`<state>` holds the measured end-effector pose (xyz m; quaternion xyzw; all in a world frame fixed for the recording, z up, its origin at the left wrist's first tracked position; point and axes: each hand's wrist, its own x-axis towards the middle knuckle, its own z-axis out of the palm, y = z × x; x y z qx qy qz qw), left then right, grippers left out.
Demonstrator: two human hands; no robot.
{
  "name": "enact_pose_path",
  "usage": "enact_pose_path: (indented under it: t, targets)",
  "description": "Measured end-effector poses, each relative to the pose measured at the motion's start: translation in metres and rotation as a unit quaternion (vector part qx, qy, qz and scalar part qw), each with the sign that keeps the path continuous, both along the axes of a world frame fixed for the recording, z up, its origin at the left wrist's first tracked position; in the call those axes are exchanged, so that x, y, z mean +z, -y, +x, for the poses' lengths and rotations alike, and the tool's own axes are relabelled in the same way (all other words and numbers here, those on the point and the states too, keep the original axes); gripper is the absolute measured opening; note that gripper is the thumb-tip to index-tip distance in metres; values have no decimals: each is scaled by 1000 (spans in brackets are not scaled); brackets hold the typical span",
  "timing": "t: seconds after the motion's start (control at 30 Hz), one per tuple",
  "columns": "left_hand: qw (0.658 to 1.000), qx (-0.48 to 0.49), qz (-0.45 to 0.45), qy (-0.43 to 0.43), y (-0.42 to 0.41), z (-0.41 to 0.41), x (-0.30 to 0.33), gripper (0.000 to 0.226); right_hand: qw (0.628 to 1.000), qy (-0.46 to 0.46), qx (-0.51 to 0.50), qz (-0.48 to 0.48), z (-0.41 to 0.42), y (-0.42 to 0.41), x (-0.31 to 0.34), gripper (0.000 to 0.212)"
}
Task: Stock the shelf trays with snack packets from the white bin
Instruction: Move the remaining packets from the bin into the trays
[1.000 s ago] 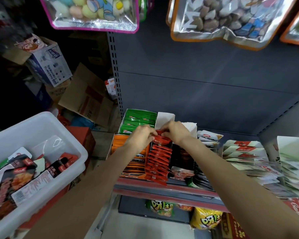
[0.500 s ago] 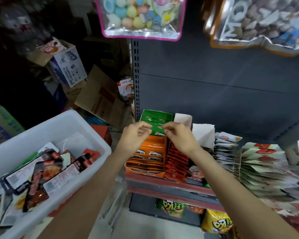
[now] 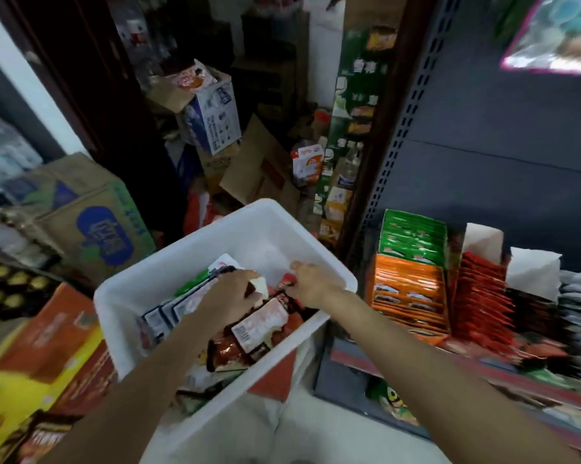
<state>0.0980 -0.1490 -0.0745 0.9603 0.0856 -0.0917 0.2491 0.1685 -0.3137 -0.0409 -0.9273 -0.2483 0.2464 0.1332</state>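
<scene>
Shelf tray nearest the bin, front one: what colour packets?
Orange packets, with green packets in the tray behind. Seen in the head view.

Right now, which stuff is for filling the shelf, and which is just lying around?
For the job:
- white bin
- snack packets in the bin
- left hand and right hand, both reaching into the bin
- orange tray, green tray and red packets on the shelf

Just lying about:
- cardboard boxes
- white and blue box
- hanging bag

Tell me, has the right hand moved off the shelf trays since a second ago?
Yes. The right hand has gone left from the red packet tray into the white bin.
</scene>
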Motion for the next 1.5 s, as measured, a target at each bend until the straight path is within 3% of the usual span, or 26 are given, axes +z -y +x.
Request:
enact_pose_path:
  t: [0.07, 0.17, 0.27, 0.37, 0.47, 0.63, 0.83, 0.93, 1.0, 1.07, 1.13, 1.23, 1.37, 1.5]
  targets:
    - [996, -74, 33, -41, -17, -5, -10, 70, 998, -20, 2, -60, -3, -12, -12, 38]
    - [978, -153, 128, -60, -27, -9, -14, 81, 997, -5, -33, -74, -4, -19, -18, 40]
    - [980, -152, 112, -65, -32, -10, -18, 84, 996, 33, -71, -51, -2, -21, -20, 44]
    - [986, -136, 88, -41, -32, -12, -21, 79, 991, 62, -114, 24, -4, -22, -22, 25]
    - [994, -107, 9, 25, -27, -10, -16, 64, 981, 68, -120, 138, -3, -25, -17, 14]
    - [980, -27, -190, 49, -21, 4, -3, 22, 955, 55, -128, 262, -2, -28, 10, 18]
    - [941, 142, -288, 110, -18, 17, 19, 9, 936, 162, -214, 229, -14, -25, 29, 50]
    - [934, 161, -273, 165, -7, 16, 33, 10, 943, 42, -234, 232, -28, -25, 41, 43]
    - [939, 119, -231, 225, 8, 11, 43, 13, 905, -82, -262, 324, -36, -27, 49, 26]
    - [939, 79, -159, 294, 24, 6, 51, 15, 842, -151, -317, 409, -33, -24, 56, 29]
    - [931, 34, -59, 358, 37, 3, 56, 13, 817, -163, -334, 441, -27, -17, 58, 41]
    - [904, -37, 41, 423, 56, 5, 56, 18, 786, -143, -344, 494, -24, -4, 65, 15]
    - [888, -120, 27, 442, 83, 11, 64, 28, 712, -128, -417, 551, -18, 29, 68, 31]
    - [904, -118, -83, 403, 111, 24, 74, 33, 723, -137, -403, 544, -19, 81, 72, 15]
